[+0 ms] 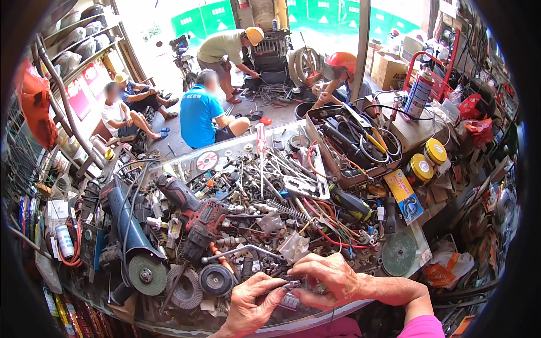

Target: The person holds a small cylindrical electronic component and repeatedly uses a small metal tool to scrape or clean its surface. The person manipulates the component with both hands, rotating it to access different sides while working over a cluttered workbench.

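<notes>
Close to the bench's front edge, my two hands meet over a small metal part [292,285], too small to name. My left hand [253,302] pinches its near end between thumb and fingers. The fingers of my right hand [333,280] curl around the other end, hiding some of it. A thin dark strand hangs below my right hand; its upper end is hidden. Just beyond my hands lie a clear plastic bag [294,247] and a bent metal wrench handle [243,251]. A black wheel [216,280] lies to the left of them.
Loose hardware covers the glass-topped bench. On the left are an angle grinder [128,222] and a red-black cordless drill [204,225]. A toolbox [338,160], yellow-lidded tins [421,167] and a green disc [399,254] stand right. Several people sit or bend beyond the bench.
</notes>
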A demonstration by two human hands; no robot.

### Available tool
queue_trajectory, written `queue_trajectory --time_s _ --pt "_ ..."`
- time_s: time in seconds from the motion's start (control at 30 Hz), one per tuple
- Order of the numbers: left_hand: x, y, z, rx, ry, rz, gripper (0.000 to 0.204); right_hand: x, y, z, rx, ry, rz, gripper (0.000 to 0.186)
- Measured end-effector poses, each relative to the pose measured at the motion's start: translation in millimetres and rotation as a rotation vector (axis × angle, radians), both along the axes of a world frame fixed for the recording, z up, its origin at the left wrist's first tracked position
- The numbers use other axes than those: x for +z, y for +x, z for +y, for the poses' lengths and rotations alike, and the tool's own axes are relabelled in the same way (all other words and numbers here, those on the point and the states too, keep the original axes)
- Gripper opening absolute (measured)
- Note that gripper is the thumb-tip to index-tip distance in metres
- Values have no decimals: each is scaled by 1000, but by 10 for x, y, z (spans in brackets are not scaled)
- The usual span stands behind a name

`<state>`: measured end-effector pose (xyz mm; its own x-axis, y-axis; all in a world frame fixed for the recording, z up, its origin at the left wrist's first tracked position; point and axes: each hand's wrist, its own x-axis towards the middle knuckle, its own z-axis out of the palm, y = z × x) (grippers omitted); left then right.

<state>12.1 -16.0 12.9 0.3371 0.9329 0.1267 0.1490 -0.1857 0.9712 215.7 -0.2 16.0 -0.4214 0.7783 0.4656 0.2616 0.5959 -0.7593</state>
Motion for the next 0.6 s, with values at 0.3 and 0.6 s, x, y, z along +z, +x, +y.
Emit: queue_trajectory --time_s 0.3,0.6 --pt "-47 13 9 -30 82 43 13 -180 105 27 13 97 -83 20" --pt "-36 -42 -29 -32 -79 1 17 -167 104 3 27 126 -200 23"
